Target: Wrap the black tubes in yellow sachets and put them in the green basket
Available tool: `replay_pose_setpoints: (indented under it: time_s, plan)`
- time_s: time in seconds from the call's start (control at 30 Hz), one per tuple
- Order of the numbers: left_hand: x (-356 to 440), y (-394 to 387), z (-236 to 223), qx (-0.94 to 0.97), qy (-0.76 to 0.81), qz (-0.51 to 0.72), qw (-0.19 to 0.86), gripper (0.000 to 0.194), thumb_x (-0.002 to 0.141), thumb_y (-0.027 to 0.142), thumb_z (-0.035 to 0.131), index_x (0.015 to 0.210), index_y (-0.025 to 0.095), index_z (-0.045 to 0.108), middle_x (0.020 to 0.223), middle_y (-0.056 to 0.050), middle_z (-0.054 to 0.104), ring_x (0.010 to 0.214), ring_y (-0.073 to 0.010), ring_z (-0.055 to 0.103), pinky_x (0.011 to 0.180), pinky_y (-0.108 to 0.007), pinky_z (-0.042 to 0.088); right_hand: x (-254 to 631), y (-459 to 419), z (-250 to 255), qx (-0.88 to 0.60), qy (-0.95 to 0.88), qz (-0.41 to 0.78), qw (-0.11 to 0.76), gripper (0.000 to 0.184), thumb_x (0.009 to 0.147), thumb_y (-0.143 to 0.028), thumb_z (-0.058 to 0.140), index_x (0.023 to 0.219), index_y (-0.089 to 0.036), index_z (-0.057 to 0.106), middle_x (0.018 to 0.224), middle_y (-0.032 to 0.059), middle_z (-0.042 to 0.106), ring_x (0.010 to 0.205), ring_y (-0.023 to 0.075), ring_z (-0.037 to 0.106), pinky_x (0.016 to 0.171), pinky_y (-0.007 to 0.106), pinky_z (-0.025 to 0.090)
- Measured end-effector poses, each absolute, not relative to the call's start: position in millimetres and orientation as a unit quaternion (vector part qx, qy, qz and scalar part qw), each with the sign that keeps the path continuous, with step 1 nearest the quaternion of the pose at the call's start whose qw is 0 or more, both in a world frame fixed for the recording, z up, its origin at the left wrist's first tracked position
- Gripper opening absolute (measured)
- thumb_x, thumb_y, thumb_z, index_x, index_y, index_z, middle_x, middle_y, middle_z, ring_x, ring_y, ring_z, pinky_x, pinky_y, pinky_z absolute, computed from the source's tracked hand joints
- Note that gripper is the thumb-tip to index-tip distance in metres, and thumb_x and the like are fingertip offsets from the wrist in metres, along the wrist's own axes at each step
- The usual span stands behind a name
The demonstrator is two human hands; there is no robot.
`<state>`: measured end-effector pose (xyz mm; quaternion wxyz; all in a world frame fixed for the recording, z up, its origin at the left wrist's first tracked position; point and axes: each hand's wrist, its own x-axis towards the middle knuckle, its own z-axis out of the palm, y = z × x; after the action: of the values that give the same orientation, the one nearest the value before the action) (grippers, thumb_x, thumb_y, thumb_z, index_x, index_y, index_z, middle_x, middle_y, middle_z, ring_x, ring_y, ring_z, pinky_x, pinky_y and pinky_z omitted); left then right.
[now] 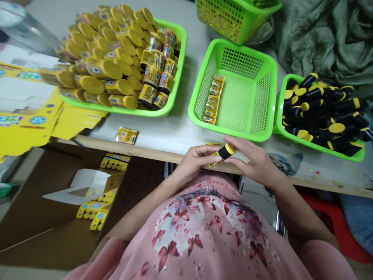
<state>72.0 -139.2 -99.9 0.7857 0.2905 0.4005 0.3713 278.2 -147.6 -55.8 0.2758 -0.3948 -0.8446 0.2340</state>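
Black bottle (225, 151) with a yellow cap, lying crosswise between both hands, just in front of the middle green basket (264, 105) and over the surface's (180, 132) near edge. Left hand (190, 161) and right hand (250, 159) close together, both clamped on the bottle, the left at its lower end and the right at the capped end. Yellow printed strip (214, 164) pressed against the bottle by the left hand's fingers.

Inside the middle green basket, a short row of small yellow packets (214, 99). To its left, a green tray (177, 66) piled with yellow-capped bottles (116, 87) in gold labels, and nearer the surface's edge, one loose yellow packet (126, 135). To its right, a green basket (291, 120) of black bottles (320, 105) with yellow caps. Behind it, another green basket (230, 19). Further left, flattened yellow cartons (29, 112).
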Motion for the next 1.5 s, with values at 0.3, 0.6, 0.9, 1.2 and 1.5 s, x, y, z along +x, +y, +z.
replay_pose_setpoints:
  time_s: [0.3,0.6,0.9,1.2,1.5]
  plan:
    - [73.5,-137.5,-92.8,0.230,0.336,0.342,0.847,0.031,0.061,0.029,0.092,0.087,0.016,0.080,0.088,-0.005,0.079,0.067,-0.0147,0.071,0.075,-0.030,0.059,270.8,-171.5,-78.7,-0.416,-0.811,0.301,0.280,0.069,0.100,-0.042,0.052,0.160,-0.030,0.019,0.157,0.0112,0.045,0.143,0.0262,0.046,0.116,0.051,0.044]
    - [71.4,-138.4,-97.5,0.211,0.282,0.288,0.890,0.032,0.065,0.031,0.090,0.091,0.014,0.080,0.084,-0.007,0.080,0.069,-0.0183,0.074,0.076,-0.033,0.062,272.9,-168.5,-84.7,-0.434,-0.708,0.397,0.390,0.036,0.098,-0.025,0.058,0.132,-0.036,0.063,0.125,0.0018,0.072,0.116,0.0194,0.067,0.103,0.044,0.055]
    - [79.1,-136.7,-98.3,0.200,0.296,0.350,0.866,0.031,0.069,0.021,0.086,0.097,0.014,0.075,0.085,-0.005,0.078,0.072,-0.0164,0.073,0.076,-0.028,0.059,255.7,-179.4,-88.2,-0.463,-0.796,0.162,0.354,0.096,0.083,-0.037,0.077,0.159,-0.036,0.018,0.150,0.0110,0.050,0.139,0.0340,0.048,0.113,0.060,0.046]
    - [83.6,-141.1,-101.7,0.185,0.270,0.326,0.887,0.035,0.078,0.035,0.081,0.103,0.012,0.075,0.094,-0.011,0.079,0.088,-0.0258,0.076,0.081,-0.036,0.061,241.8,-180.3,-104.2,-0.492,-0.746,0.141,0.426,0.081,0.087,-0.016,0.061,0.157,-0.033,0.023,0.134,0.0117,0.060,0.122,0.0310,0.061,0.101,0.053,0.057]
    - [76.9,-139.9,-96.2,0.185,0.297,0.307,0.885,0.032,0.070,0.028,0.086,0.096,0.011,0.078,0.081,-0.010,0.078,0.073,-0.0199,0.074,0.073,-0.030,0.060,246.1,-181.0,-90.0,-0.486,-0.757,0.172,0.402,0.078,0.084,-0.017,0.066,0.152,-0.033,0.029,0.125,0.0102,0.067,0.115,0.0305,0.064,0.097,0.053,0.056]
